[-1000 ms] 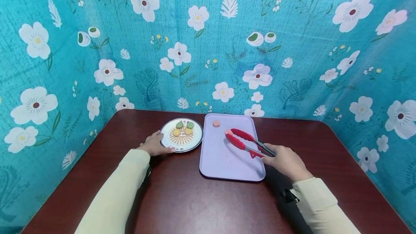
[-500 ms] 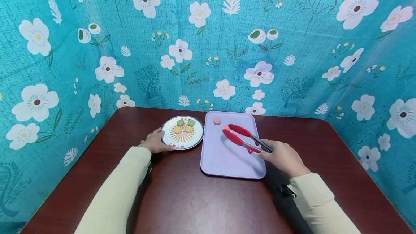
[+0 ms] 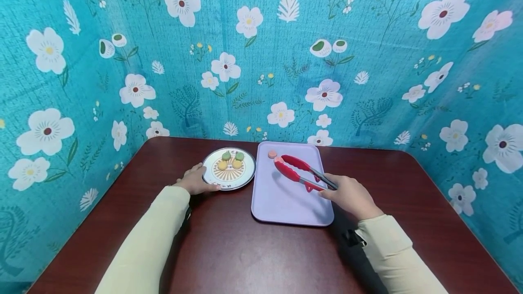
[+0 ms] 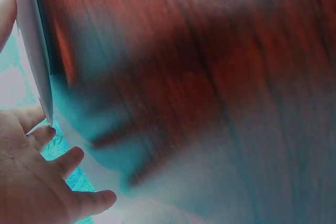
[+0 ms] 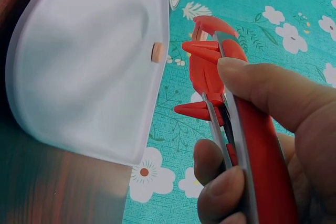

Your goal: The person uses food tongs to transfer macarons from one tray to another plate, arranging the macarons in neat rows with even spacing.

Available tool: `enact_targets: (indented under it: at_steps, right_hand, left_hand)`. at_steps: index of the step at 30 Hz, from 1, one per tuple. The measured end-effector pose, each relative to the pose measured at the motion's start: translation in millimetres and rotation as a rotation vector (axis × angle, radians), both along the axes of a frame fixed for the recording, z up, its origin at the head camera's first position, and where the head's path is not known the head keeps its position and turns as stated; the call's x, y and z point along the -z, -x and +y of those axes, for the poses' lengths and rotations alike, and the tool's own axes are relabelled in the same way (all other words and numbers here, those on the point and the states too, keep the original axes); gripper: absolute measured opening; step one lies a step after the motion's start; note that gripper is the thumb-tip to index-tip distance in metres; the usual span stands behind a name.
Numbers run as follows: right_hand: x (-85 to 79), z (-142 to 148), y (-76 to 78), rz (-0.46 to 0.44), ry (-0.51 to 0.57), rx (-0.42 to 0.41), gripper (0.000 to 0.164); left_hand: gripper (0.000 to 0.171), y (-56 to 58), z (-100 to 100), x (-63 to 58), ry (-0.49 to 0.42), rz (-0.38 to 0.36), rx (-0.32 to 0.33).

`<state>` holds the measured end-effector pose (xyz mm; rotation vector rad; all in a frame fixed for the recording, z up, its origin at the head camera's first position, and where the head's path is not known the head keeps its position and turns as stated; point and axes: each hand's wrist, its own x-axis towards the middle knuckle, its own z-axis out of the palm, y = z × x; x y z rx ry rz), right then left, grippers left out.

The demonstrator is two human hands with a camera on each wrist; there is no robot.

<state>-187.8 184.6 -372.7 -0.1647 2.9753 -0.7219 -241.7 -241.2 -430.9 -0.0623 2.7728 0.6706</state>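
Over the lilac tray (image 3: 282, 205), the right hand (image 3: 352, 197) grips red tongs (image 3: 288, 173) pinching a pink macaron (image 3: 278, 159) — probably light, fragile; best held edgewise.

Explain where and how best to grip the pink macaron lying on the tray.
Probably pinch opposite points of its round side, coming from above and the right: the pink macaron lies flat on the tray, near its rimmed far left corner.
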Motion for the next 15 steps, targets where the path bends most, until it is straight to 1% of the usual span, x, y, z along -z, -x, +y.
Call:
enact_targets:
  at_steps: [5,9,15]
  right_hand:
    - [0.8,-3.1,0.2,0.009,0.000,-0.005,0.072]
    - [0.7,-4.6,1.0,0.016,-0.011,-0.012,0.072]
    - [-1.6,-6.7,2.5,0.036,-0.027,-0.031,0.072]
  left_hand:
    - [0.108,-1.9,1.6,0.0,0.002,-0.007,-0.007]
    - [0.109,-3.8,2.8,-2.5,-0.002,-0.004,-0.010]
    - [0.107,-2.8,2.5,-2.7,0.011,-0.001,-0.012]
